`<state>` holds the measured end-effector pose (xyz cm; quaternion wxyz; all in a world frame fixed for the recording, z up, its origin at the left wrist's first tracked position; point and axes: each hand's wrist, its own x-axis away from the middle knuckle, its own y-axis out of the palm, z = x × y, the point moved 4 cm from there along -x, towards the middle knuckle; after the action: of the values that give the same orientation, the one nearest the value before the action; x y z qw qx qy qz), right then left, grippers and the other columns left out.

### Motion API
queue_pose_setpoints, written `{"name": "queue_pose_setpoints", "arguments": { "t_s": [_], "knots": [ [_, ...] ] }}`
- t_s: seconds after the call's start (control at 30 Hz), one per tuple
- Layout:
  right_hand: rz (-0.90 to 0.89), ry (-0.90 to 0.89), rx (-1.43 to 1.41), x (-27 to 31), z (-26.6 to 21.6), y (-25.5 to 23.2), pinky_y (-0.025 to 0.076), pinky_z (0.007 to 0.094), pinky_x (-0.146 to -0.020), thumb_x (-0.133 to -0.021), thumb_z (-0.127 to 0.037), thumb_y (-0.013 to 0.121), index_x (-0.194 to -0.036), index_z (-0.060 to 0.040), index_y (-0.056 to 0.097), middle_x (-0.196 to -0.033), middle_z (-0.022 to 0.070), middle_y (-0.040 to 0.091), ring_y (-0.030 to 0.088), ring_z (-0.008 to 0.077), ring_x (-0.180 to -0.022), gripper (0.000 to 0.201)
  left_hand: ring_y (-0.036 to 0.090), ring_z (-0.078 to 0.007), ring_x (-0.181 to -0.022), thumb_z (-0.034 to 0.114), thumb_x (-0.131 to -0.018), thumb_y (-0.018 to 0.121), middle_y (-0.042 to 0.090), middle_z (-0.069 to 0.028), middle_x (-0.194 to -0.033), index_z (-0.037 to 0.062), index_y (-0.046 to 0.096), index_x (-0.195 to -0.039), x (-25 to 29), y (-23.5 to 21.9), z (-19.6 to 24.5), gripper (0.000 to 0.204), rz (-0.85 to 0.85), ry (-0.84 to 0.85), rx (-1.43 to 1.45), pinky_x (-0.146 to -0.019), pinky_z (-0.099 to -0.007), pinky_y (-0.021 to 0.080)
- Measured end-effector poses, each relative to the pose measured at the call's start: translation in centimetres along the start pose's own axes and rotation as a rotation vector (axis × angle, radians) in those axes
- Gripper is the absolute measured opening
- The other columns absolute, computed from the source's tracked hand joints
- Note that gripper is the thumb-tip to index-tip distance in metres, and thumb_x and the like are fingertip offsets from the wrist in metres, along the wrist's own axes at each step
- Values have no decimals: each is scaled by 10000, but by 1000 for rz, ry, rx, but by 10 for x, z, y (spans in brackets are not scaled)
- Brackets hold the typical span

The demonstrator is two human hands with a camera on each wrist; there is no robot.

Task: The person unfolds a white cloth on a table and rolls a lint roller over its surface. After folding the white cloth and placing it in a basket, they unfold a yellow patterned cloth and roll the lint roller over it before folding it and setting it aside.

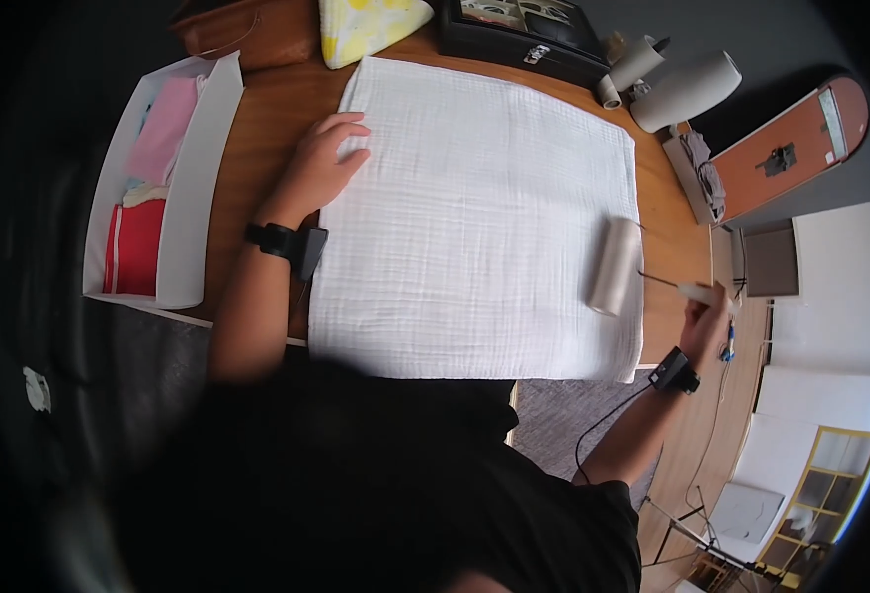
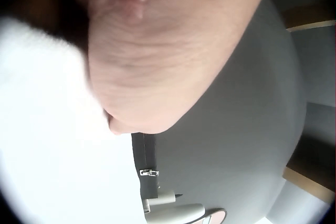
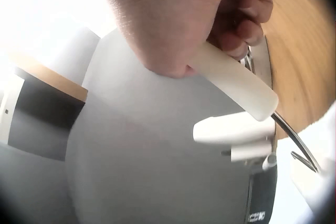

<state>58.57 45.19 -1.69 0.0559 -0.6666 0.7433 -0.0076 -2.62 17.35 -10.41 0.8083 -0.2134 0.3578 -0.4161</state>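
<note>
A white, crinkled cloth (image 1: 455,217) lies spread flat over the wooden table. My left hand (image 1: 321,168) rests at its left edge, thumb and fingers relaxed on the fabric. At the cloth's right side, my right hand (image 1: 708,314) grips the handle of a lint roller (image 1: 615,267). The roller's pale cylinder lies on the cloth near its right edge, joined by a bent metal rod. In the right wrist view the white handle (image 3: 241,85) runs out from between thumb and curled fingers. The left wrist view shows mostly the heel of the left hand (image 2: 152,61) beside the cloth.
On the left stands a white box (image 1: 186,198) with folded pink and red cloths. Along the back are a brown bag (image 1: 247,35), a yellow-white cloth (image 1: 371,28), a black case (image 1: 514,51) and a white rounded object (image 1: 690,91). A small box (image 1: 697,178) holds grey fabric.
</note>
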Motion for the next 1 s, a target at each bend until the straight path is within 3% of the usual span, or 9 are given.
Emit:
{"name": "queue_pose_setpoints", "arguments": {
  "t_s": [0.13, 0.27, 0.47, 0.5, 0.6, 0.73, 0.8, 0.9, 1.0],
  "knots": [
    [-202, 116, -190, 54, 2, 97, 348, 261, -589, -1067, -319, 654, -868, -3, 708, -669, 6, 522, 457, 85, -615, 378, 635, -275, -1290, 107, -1010, 708, 681, -110, -1379, 27, 707, -1204, -3, 0, -7, 210, 30, -69, 170, -1108, -388, 494],
    [-385, 86, -79, 125, -14, 181, 405, 281, -578, -1050, -296, 656, -911, 39, 741, -722, 76, 670, 559, 122, -614, 372, 664, -172, -1143, 128, -1053, 673, 724, -70, -1255, 23, 709, -1224, -1, 3, -22, 204, 122, -220, 433, -1023, -320, 517],
    [-467, 243, -297, 212, -27, 222, 457, 282, -561, -1052, -221, 628, -944, 49, 725, -820, 152, 762, 591, 135, -594, 306, 655, -126, -991, 152, -1067, 669, 747, -37, -1125, 24, 728, -1228, 0, 2, -22, 215, 95, -295, 417, -906, -280, 537],
    [-586, 213, -192, 214, -21, 219, 474, 277, -578, -1058, -217, 622, -946, 51, 724, -838, 142, 774, 603, 133, -610, 309, 654, -127, -980, 154, -1066, 670, 748, -35, -1111, 24, 733, -1221, 0, 5, -22, 212, 85, -294, 395, -897, -279, 537],
    [-619, 140, -4, 213, -8, 202, 489, 286, -601, -1052, -198, 634, -1006, 41, 735, -836, 115, 773, 618, 131, -639, 263, 674, -156, -1008, 152, -1046, 682, 749, -58, -1154, 29, 745, -1187, -2, 6, -26, 197, 69, -252, 363, -924, -297, 535],
    [-210, 145, 10, 159, 19, 110, 474, 297, -592, -1002, -208, 700, -1080, 27, 707, -826, 109, 737, 612, 137, -636, 247, 674, -243, -1114, 132, -1010, 700, 723, -89, -1226, 39, 749, -1167, -3, 1, -14, 189, 63, -129, 162, -1010, -357, 526],
    [46, 95, -144, 111, 35, 42, 420, 269, -550, -991, -219, 701, -974, 1, 695, -768, 72, 665, 546, 112, -587, 221, 660, -274, -1178, 110, -1008, 699, 697, -100, -1274, 41, 747, -1175, -1, 1, -8, 188, 52, -30, 14, -1057, -374, 516],
    [258, -64, 28, 73, 38, -48, 283, 246, -498, -990, -224, 677, -829, -40, 644, -691, -10, 504, 393, 68, -547, 247, 576, -333, -1288, 145, -983, 727, 671, -81, -1332, 81, 752, -1150, 2, 5, -1, 181, 65, -15, -48, -1116, -437, 479],
    [334, 9, -137, 56, 33, -90, 213, 248, -478, -986, -243, 680, -785, -43, 609, -627, -56, 384, 299, 51, -507, 292, 551, -348, -1326, 154, -981, 740, 650, -77, -1378, 99, 744, -1179, 3, 8, 2, 205, 64, -13, -89, -1139, -444, 467]
  ]
}}
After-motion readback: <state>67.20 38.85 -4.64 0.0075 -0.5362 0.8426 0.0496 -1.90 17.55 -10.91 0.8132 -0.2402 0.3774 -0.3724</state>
